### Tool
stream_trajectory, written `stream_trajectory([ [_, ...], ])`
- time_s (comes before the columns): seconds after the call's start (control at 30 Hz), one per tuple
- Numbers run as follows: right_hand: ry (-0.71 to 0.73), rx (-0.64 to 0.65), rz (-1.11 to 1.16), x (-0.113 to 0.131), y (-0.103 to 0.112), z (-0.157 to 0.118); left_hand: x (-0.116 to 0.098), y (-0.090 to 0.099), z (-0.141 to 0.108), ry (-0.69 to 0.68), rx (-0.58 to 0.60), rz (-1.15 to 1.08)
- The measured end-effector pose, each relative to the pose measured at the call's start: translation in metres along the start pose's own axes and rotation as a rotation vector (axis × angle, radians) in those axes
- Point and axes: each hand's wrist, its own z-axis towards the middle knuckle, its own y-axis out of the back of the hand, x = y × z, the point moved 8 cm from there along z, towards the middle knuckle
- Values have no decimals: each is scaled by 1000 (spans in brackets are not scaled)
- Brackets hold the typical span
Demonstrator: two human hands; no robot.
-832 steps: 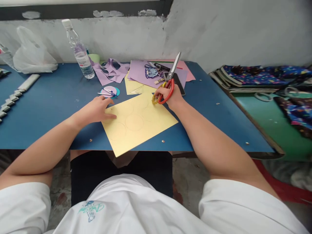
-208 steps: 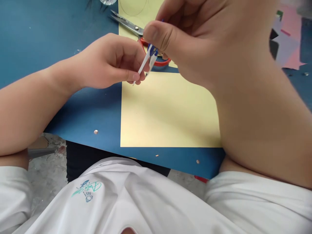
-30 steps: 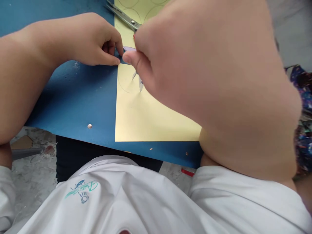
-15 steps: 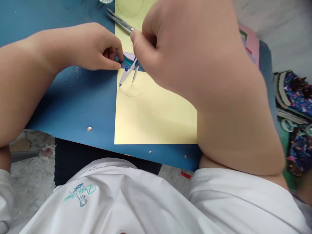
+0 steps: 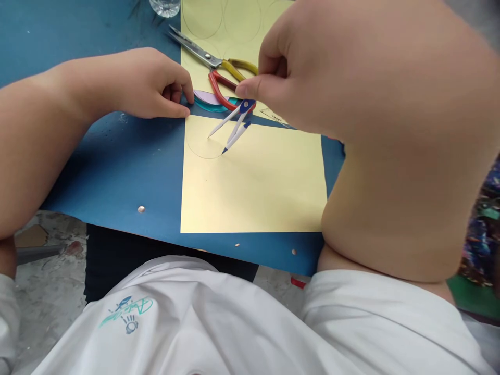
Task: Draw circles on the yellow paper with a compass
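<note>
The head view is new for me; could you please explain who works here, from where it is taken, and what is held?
No machine works here: these are a person's bare hands, seen by a camera worn on the head, looking down. The right hand pinches the white and blue drawing compass at its top. Its points stand on the plain yellow paper sheet, beside a curved line. The left hand is at the sheet's corner. Beyond, red-and-yellow-handled metal scissors lie partly over another yellow sheet with drawn circles.
</note>
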Motion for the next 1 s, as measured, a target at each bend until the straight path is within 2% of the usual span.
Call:
stream_trajectory([
  [0.1,-41,32,-198,1,-14,11,3,1,1,-9,-3,3],
  [0.2,-161,77,-220,10,-24,21,3,1,0,-20,3,-2],
  [0.27,-181,120,-214,19,-29,25,1,2,-2,-20,-2,1],
  [0.4,-44,119,-100,34,-32,25,-2,5,-4,17,-20,8],
  [0.57,52,41,52,34,-32,21,-1,8,-5,89,-52,-21],
  [0.77,250,90,312,40,-23,11,-2,7,-6,104,-47,-17],
  [0.9,257,143,523,35,-16,6,1,5,-4,87,-38,18],
  [1.0,258,149,534,32,-14,4,1,6,-4,84,-24,31],
])
